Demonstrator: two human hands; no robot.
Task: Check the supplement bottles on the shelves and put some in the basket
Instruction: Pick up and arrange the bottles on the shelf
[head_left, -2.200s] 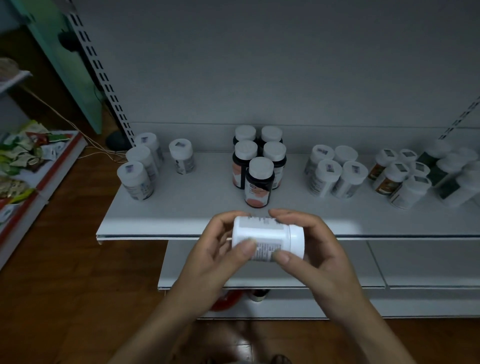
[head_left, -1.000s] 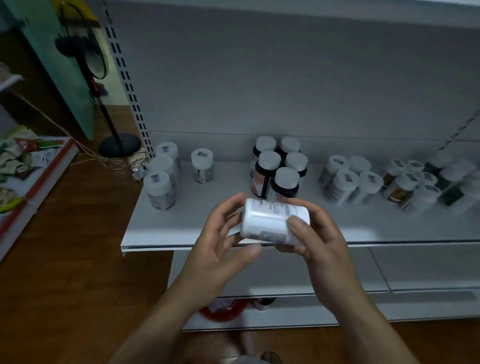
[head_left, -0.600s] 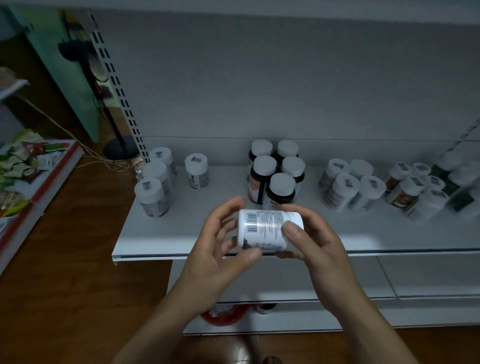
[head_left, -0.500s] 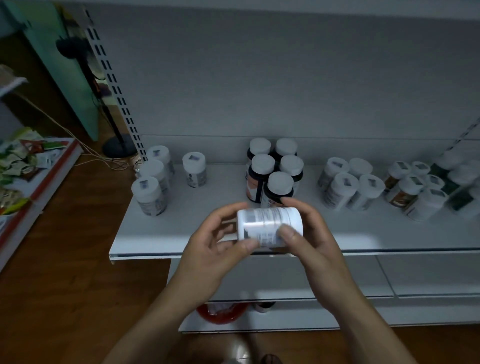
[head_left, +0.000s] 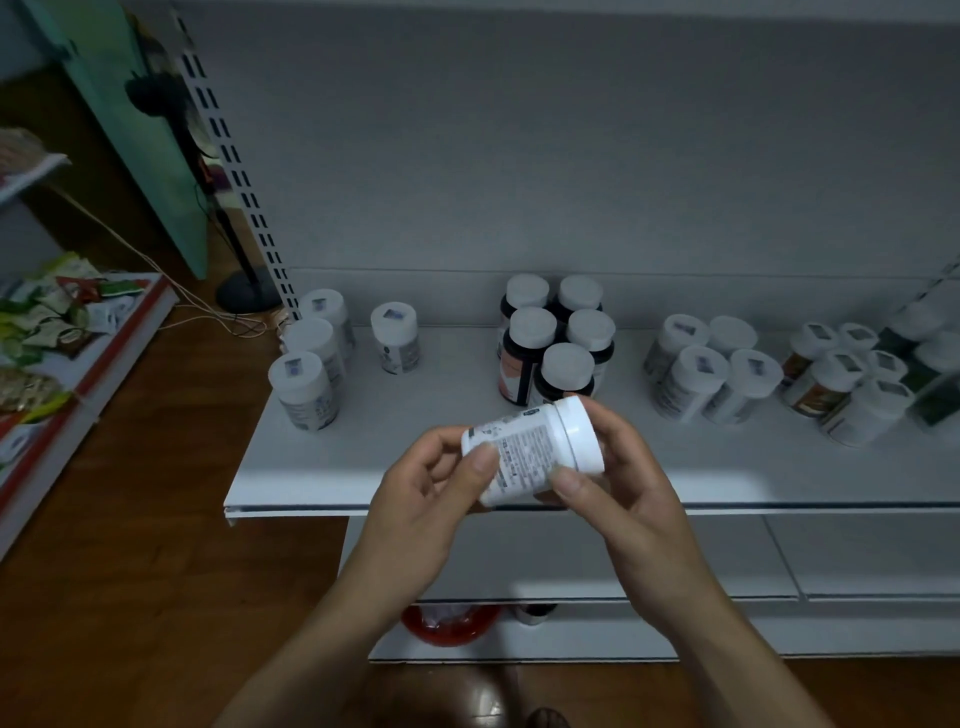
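- Item: white supplement bottle (head_left: 530, 452), plastic, with a wide white cap. It was held in mid-air before the front edge of the shelf (head_left: 332, 467), on its side, with the cap end raised toward the right.
- Left hand (head_left: 421, 499): the base end was pinched between thumb and curled fingers.
- Right hand (head_left: 618, 483): the cap end was clasped, with the thumb laid on the body just below the cap.
- Handling, as judged: rigid, light and not fragile; the smooth label was judged somewhat slippery. A hold round the body just below the cap was thought best, since the wider rim would check a slip.
- Change noted: half a second earlier the bottle had been held level; it was since tilted cap-up and rolled, so that fine print was turned uppermost where a barcode had been shown.
- Red object (head_left: 447, 621) under the lower shelf: partly hidden, so it could not be confirmed as the basket.
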